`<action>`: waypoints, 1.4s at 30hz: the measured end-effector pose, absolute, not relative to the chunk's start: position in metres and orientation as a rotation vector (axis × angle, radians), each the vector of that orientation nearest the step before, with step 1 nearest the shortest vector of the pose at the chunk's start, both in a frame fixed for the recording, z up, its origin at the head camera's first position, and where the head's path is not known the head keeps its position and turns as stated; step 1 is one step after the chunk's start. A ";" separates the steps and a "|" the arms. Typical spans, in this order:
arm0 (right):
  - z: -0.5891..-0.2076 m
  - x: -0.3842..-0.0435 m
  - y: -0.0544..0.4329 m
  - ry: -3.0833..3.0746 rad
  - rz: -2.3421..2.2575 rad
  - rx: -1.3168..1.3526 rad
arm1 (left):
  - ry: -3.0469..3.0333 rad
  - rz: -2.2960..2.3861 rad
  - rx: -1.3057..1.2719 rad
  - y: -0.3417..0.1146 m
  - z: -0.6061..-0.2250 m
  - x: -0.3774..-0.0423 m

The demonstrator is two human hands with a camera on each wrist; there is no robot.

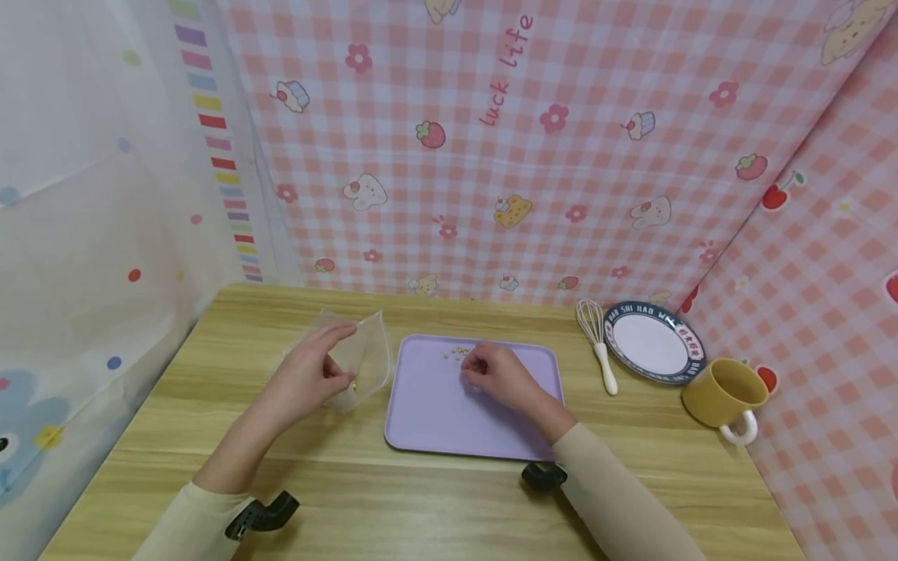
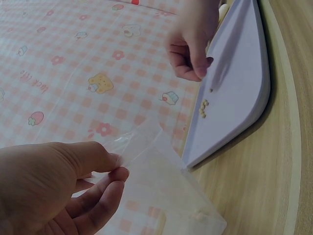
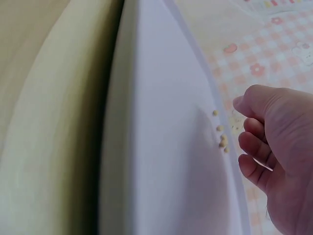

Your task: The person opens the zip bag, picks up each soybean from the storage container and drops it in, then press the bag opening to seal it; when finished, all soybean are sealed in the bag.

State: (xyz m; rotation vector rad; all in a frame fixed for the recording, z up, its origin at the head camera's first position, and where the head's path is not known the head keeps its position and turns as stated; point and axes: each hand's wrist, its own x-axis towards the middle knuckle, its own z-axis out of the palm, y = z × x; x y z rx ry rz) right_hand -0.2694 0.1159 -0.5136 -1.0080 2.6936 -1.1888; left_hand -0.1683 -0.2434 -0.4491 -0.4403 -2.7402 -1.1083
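- Beans (image 1: 458, 351), yellow and loose, near 12 o'clock on the lilac tray (image 1: 442, 421)
- Left hand (image 1: 306, 375) pinches a clear plastic bag (image 1: 373, 349), tray's 9 o'clock
- Right hand (image 1: 503, 378) curled beside the beans, can't tell if it's got one
- Imo bean-picking step, next move calls for a fine pinch

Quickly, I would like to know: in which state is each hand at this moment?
Left hand: closed, pinching the clear bag.
Right hand: closed over the tray; whether it pinches something small cannot be told.
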 end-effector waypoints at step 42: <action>-0.459 -0.255 -0.011 2.631 -1.411 -1.406 | -2.758 -1.142 -0.428 -0.241 -0.446 -0.167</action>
